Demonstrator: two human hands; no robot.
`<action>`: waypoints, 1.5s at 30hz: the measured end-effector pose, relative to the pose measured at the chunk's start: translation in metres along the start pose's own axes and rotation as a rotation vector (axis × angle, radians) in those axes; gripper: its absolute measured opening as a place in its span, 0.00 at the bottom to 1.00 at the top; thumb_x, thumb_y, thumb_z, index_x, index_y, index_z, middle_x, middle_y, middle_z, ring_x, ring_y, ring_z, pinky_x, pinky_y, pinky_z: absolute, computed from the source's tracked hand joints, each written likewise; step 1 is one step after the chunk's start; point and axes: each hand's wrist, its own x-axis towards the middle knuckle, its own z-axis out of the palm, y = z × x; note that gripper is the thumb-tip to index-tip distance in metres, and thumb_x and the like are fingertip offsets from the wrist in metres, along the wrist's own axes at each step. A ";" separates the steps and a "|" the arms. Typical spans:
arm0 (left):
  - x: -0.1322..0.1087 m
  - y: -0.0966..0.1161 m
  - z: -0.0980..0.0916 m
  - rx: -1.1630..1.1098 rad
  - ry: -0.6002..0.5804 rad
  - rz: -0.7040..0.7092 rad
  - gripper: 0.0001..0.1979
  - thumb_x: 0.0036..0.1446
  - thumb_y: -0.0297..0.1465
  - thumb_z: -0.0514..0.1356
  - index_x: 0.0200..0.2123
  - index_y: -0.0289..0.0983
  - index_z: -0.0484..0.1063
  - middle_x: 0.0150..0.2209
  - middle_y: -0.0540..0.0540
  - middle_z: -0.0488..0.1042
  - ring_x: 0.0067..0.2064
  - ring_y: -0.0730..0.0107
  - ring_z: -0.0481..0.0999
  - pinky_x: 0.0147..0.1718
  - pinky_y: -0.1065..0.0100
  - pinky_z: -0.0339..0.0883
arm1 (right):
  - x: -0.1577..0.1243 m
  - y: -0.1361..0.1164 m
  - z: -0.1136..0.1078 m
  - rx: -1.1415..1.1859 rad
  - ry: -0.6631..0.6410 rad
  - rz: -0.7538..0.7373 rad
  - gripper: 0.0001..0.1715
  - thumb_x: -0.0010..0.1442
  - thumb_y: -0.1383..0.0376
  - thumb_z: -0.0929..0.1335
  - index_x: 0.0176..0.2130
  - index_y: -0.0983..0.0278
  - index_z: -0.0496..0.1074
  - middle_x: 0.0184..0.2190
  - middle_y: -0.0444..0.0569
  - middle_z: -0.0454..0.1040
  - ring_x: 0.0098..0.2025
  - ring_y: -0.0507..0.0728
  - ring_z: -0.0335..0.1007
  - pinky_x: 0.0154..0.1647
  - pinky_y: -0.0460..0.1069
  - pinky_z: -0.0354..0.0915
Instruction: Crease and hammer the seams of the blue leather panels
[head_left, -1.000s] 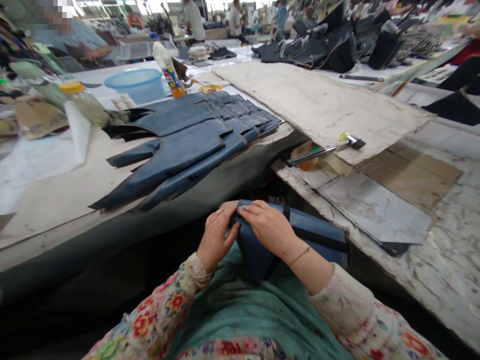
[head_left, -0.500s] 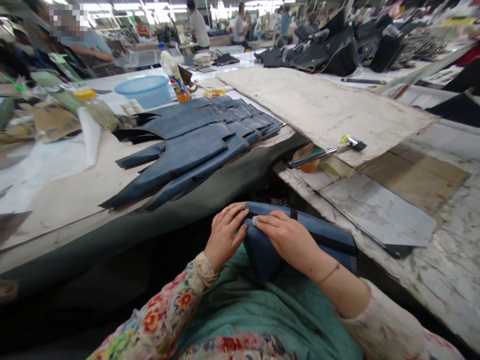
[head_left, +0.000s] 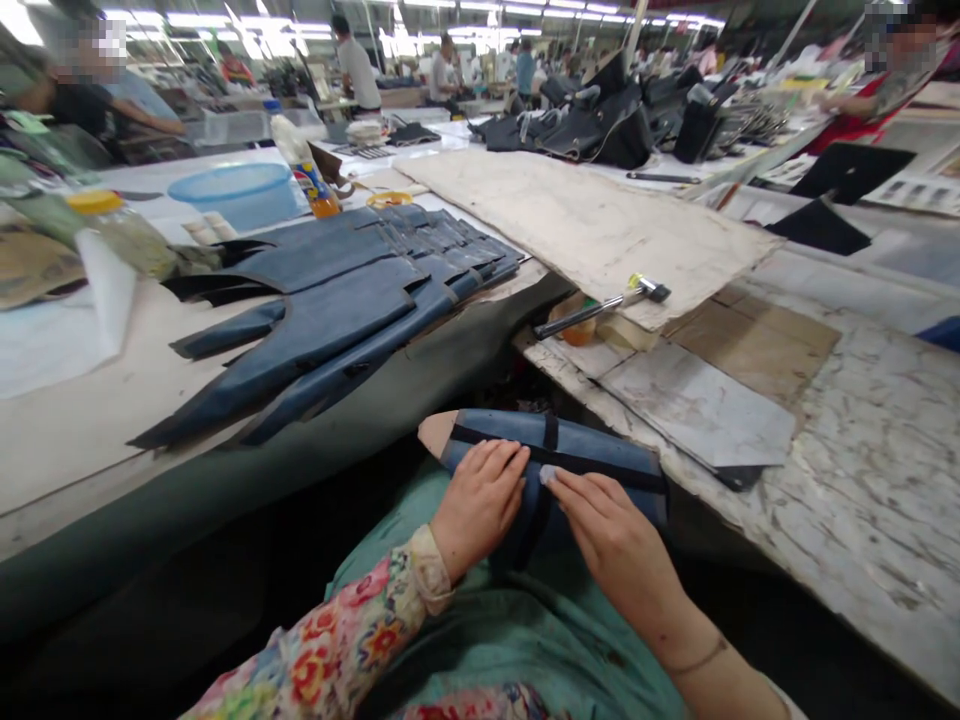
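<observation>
A blue leather-like panel (head_left: 600,437) with crossing black strips lies over my lap, against the green apron (head_left: 570,620). At its left end a pale tan tip (head_left: 439,432) shows. My left hand (head_left: 484,500) rests on the panel beside the long black strip, its fingers stretched out and close together. Just to its right, my right hand (head_left: 611,525) touches the panel with extended fingertips. Something small and whitish (head_left: 548,474) is at those fingertips; I cannot tell if it is a cover. The right thumb is hidden.
Blue cut pieces (head_left: 337,310) lie overlapped on the left table. A hammer (head_left: 600,311) rests by a pale board (head_left: 585,220); grey sheets (head_left: 701,400) lie on the right table. Behind stand a blue basin (head_left: 236,195), a bottle (head_left: 304,165) and black bags (head_left: 600,120). People work farther back.
My left hand has moved off the panel's left end onto its middle, uncovering the tan tip. My right hand stays on the panel, a little lower. The view has turned right.
</observation>
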 end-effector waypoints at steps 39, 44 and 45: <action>0.053 -0.035 -0.040 -0.708 -0.403 -0.518 0.18 0.56 0.46 0.51 0.31 0.37 0.65 0.20 0.55 0.61 0.19 0.79 0.59 0.15 0.78 0.52 | -0.036 0.003 0.010 -0.019 0.194 0.194 0.22 0.61 0.73 0.60 0.54 0.65 0.66 0.51 0.50 0.70 0.48 0.56 0.67 0.49 0.52 0.67; -0.027 -0.031 -0.072 -0.841 -0.460 -0.640 0.18 0.56 0.46 0.53 0.36 0.37 0.69 0.26 0.50 0.69 0.26 0.74 0.65 0.21 0.77 0.61 | -0.039 0.001 0.009 -0.009 0.215 0.227 0.21 0.62 0.70 0.60 0.54 0.64 0.66 0.49 0.51 0.71 0.48 0.57 0.67 0.50 0.54 0.66; -0.034 -0.027 -0.077 -0.859 -0.458 -0.667 0.18 0.56 0.46 0.52 0.37 0.37 0.69 0.26 0.50 0.68 0.25 0.75 0.65 0.21 0.77 0.60 | -0.039 0.001 0.009 -0.008 0.213 0.232 0.21 0.62 0.70 0.60 0.54 0.64 0.66 0.48 0.51 0.72 0.48 0.57 0.67 0.50 0.54 0.66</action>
